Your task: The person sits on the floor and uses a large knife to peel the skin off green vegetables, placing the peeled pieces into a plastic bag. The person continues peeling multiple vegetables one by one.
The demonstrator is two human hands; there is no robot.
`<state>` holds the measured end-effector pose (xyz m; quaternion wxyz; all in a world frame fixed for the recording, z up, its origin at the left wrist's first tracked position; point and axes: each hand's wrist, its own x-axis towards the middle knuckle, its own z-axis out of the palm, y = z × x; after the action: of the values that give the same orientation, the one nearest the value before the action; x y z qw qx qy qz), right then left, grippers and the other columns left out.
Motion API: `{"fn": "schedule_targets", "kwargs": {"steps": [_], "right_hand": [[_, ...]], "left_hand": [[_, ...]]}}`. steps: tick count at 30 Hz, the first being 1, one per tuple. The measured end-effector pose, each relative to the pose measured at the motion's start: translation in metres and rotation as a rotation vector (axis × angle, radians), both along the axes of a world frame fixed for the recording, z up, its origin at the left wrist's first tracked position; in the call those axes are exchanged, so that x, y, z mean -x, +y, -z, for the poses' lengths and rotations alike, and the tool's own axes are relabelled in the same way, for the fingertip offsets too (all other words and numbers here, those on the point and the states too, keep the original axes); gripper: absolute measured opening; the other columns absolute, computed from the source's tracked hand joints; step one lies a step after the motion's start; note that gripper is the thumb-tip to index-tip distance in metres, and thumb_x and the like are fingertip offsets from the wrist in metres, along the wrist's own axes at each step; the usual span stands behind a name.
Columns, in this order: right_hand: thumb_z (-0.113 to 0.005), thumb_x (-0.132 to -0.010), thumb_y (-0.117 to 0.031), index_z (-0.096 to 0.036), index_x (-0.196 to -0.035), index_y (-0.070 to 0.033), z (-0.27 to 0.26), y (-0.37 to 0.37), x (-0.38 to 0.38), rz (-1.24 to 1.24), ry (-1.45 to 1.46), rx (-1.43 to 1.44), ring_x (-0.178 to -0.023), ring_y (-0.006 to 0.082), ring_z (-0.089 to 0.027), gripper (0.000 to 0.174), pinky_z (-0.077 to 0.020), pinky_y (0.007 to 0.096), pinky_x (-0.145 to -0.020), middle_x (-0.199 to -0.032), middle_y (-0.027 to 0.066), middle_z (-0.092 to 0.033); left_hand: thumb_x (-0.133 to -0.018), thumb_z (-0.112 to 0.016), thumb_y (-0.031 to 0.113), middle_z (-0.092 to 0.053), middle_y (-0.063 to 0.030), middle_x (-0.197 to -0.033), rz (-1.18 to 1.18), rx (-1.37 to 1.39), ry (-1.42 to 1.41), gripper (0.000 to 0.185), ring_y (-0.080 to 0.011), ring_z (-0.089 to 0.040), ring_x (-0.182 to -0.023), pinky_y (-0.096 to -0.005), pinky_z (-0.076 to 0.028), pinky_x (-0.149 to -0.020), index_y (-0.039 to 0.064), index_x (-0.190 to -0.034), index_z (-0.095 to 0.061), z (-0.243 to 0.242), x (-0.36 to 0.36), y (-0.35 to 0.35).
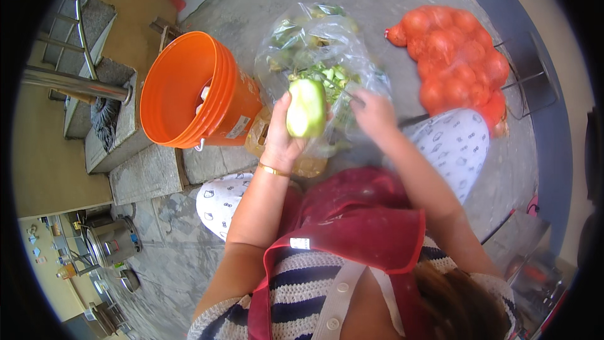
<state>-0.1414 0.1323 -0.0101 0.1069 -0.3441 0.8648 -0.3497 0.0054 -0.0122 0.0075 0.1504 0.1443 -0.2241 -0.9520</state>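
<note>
My left hand (282,134) grips a pale green, partly peeled vegetable (306,108), its kind uncertain, held upright over the lap. To its right, my right hand (375,112) is closed on the handle of a thin-bladed tool (340,89), probably a knife; the blade reaches towards the vegetable's top, and blur hides whether they touch. Beneath both hands, a clear plastic bag (278,47) lies on the floor with green peelings (335,75) in and on it.
An orange bucket (224,99) with a few pale pieces inside stands at the left, beside concrete steps (146,177). A red mesh sack of onions (443,52) lies at the right, near a metal-wire frame (538,75). A yellowish plastic bag (309,166) lies close to my left wrist.
</note>
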Motion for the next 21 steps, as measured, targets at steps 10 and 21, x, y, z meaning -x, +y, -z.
{"fn": "schedule_targets", "kwargs": {"steps": [10, 21], "right_hand": [[-0.067, -0.072, -0.011, -0.07, -0.105, -0.011, -0.023, 0.013, -0.048, -0.308, 0.482, 0.38, -0.063, 0.0254, -0.063, 0.033, -0.0489, 0.0384, -0.057, -0.07, 0.0057, -0.062], [-0.064, -0.075, -0.009, -0.068, -0.102, -0.015, 0.017, -0.005, -0.01, -0.192, 0.333, 0.258, -0.074, 0.0308, -0.067, 0.028, -0.0522, 0.0426, -0.065, -0.081, 0.0091, -0.069]], "left_hand": [[-0.094, -0.054, 0.049, -0.063, -0.0136, -0.112, -0.022, -0.403, -0.075, 0.048, -0.0262, -0.061, -0.104, -0.0399, -0.051, -0.092, 0.008, -0.118, -0.059, 0.016, -0.004, -0.005], [-0.097, -0.046, 0.042, -0.06, -0.008, -0.118, -0.221, -0.119, -0.269, 0.041, -0.0258, -0.057, -0.11, -0.0454, -0.049, -0.088, 0.01, -0.123, -0.054, 0.0, -0.001, 0.003]]}}
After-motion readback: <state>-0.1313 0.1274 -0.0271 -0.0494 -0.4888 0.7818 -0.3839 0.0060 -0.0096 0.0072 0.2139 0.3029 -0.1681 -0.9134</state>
